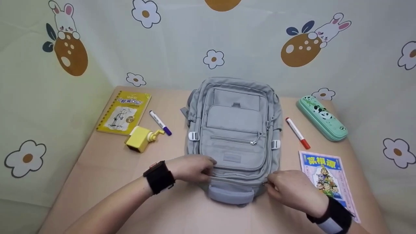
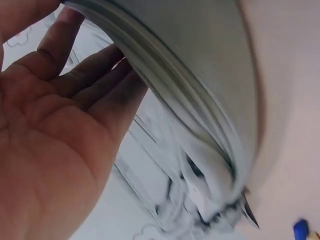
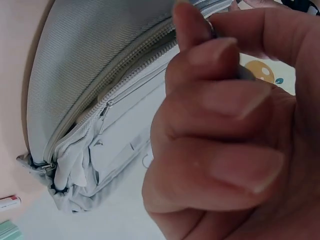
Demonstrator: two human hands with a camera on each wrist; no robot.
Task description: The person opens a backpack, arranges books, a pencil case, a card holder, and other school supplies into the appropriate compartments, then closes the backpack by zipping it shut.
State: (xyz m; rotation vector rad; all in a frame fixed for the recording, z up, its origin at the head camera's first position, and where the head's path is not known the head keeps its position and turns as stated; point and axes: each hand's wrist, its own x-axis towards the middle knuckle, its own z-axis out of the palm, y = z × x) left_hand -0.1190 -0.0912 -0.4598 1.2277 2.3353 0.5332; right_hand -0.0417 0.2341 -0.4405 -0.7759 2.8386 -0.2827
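A grey backpack (image 1: 234, 118) lies on its back on the table, its top handle (image 1: 230, 195) toward me. My left hand (image 1: 191, 167) pinches the edge of the bag at its near left corner, thumb and fingers at the seam. At the near right corner my right hand (image 1: 292, 188) has its fingers curled round a zipper pull, mostly hidden by the fingers. In the right wrist view the zipper teeth (image 3: 135, 60) stand parted along the side of the bag. The left wrist view shows the left palm (image 2: 50, 135) beside the bag's folded edge.
Left of the bag are a yellow book (image 1: 125, 112), a yellow sharpener-like item with a crank (image 1: 138, 139) and a purple-capped marker (image 1: 159, 122). To the right lie a red-capped marker (image 1: 297, 131), a green panda pencil case (image 1: 321, 118) and a colourful booklet (image 1: 328, 178). Patterned curtain (image 1: 178, 39) surrounds the table.
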